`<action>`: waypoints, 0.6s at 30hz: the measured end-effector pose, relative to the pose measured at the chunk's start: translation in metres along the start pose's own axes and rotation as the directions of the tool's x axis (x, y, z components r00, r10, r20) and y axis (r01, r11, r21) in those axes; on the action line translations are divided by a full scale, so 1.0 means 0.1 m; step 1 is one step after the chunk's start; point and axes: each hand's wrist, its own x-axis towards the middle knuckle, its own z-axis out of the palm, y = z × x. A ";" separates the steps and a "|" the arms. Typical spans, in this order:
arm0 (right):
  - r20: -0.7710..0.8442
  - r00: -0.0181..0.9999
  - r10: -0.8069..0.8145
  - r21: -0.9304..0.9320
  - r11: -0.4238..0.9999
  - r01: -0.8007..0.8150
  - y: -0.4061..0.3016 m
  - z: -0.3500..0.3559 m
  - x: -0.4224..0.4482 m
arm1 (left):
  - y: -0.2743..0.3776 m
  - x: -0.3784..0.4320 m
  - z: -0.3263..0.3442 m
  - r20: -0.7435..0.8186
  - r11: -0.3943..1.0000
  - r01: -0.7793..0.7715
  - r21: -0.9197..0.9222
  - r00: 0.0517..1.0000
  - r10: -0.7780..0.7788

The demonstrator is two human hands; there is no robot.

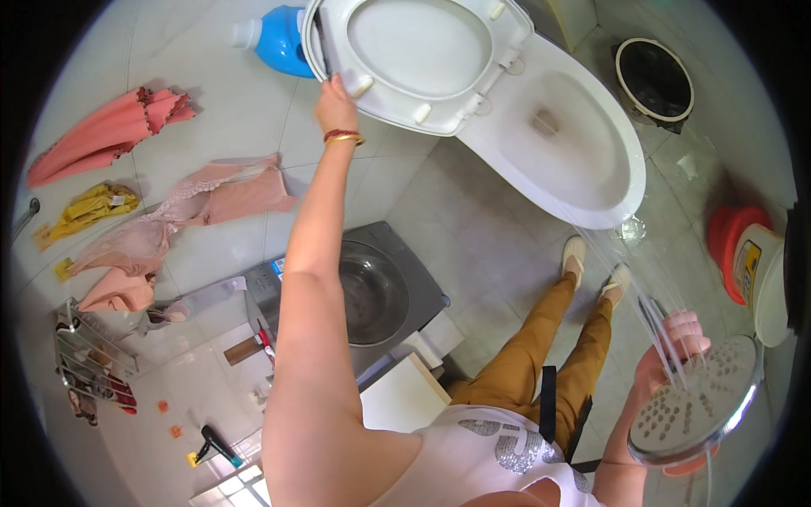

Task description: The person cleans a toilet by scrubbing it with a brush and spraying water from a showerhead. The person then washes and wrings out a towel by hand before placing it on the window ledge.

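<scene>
My left hand (pixel 337 106), with a red and a gold bracelet at its wrist, is at the edge of the raised toilet seat (pixel 405 101). Its fingers are closed around the end of a slim dark stick-like thing (pixel 322 43) that lies along the seat's underside; what it is exactly I cannot tell. My right hand (pixel 671 345) grips a round chrome shower head (pixel 697 399), partly hidden behind it. Thin jets of water (pixel 633 285) run from it towards the front rim of the white toilet bowl (pixel 589 152). Brownish staining shows inside the bowl.
A blue bottle (pixel 279 41) stands behind the seat. A black-lined bin (pixel 656 79) and buckets (pixel 754 272) stand on the wet tiled floor (pixel 671 184). A grey top-loading washing machine (pixel 393 253) is on the left. Clothes (pixel 222 190), a wire rack (pixel 95 355) and a hair dryer (pixel 218 447) hang on the wall.
</scene>
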 end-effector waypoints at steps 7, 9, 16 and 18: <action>-0.131 0.949 0.288 -0.002 0.957 -0.291 -0.07 0.08 -0.15 | -0.15 -1.03 0.36 0.114 0.983 0.179 0.046 0.976 -0.183; -0.149 0.914 0.378 0.033 0.926 -0.377 -0.11 0.04 -0.17 | -0.03 -0.76 0.29 0.049 0.988 0.134 -0.080 0.990 -0.130; -0.104 0.956 0.273 -0.032 0.960 -0.277 -0.05 -0.03 0.07 | 0.42 -0.56 0.63 0.038 0.974 0.226 -0.036 0.974 -0.224; -0.027 0.967 0.255 -0.012 0.967 -0.255 0.02 -0.04 0.12 | -0.07 -1.00 0.82 0.322 0.996 0.081 0.047 0.942 -0.092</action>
